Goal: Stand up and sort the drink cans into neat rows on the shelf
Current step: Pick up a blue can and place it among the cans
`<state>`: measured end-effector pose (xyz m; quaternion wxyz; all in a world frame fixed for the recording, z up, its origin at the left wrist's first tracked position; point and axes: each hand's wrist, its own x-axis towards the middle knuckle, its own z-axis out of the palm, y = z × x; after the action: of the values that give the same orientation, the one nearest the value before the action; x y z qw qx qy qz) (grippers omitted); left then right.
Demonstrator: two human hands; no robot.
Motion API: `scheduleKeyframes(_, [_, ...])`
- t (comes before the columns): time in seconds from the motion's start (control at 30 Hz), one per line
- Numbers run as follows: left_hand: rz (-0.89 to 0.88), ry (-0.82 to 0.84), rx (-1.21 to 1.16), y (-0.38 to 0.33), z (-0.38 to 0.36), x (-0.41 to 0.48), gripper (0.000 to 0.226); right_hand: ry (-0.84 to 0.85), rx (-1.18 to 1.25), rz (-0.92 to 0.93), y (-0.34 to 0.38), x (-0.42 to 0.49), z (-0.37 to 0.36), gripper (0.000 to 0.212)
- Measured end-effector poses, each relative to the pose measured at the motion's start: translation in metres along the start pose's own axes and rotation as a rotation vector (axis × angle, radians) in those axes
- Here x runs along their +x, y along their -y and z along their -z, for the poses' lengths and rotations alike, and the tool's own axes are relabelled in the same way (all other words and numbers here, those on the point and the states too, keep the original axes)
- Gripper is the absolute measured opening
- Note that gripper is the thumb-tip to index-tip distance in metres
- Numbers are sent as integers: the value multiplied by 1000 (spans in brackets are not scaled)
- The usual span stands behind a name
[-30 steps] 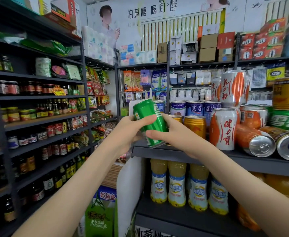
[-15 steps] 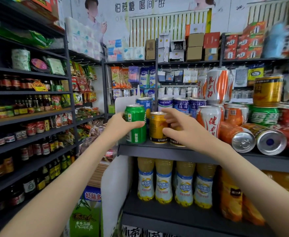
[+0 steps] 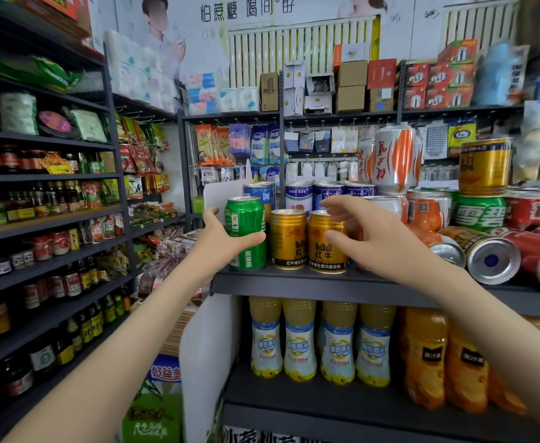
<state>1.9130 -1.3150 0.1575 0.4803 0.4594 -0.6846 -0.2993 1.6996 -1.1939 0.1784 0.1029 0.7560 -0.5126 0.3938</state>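
Green can (image 3: 244, 233) stands upright on the shelf (image 3: 294, 284), just left of the gold cans (image 3: 288, 239), the left hand (image 3: 220, 243) wrapped round its middle. Before those cans the right hand (image 3: 374, 238) hovers, spread and empty. Smooth thin metal, likely dentable: hold mid-body.

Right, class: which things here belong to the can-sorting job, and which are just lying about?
Job: green can in the left hand; two gold cans by the right hand; tipped-over cans; shelf.
Lying about: juice bottles below; sauce jars; cardboard boxes.
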Motion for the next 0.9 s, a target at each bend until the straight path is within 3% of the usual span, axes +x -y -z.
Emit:
scheduleKeyframes(0.33, [-40, -11, 47, -29, 19, 4, 105, 91, -54, 144, 8, 38, 22, 46])
scheduleKeyframes(0.43, [-58, 13, 115, -50, 36, 11, 93, 190, -87, 140, 9, 70, 33, 49])
scheduleKeyframes(0.63, [-142, -58, 11, -57, 52, 23, 37, 265, -134, 80, 3, 123, 21, 49])
scheduleKeyframes(0.9, [-161, 44, 56, -34, 58, 52, 29, 335, -175, -70, -4, 173, -33, 52])
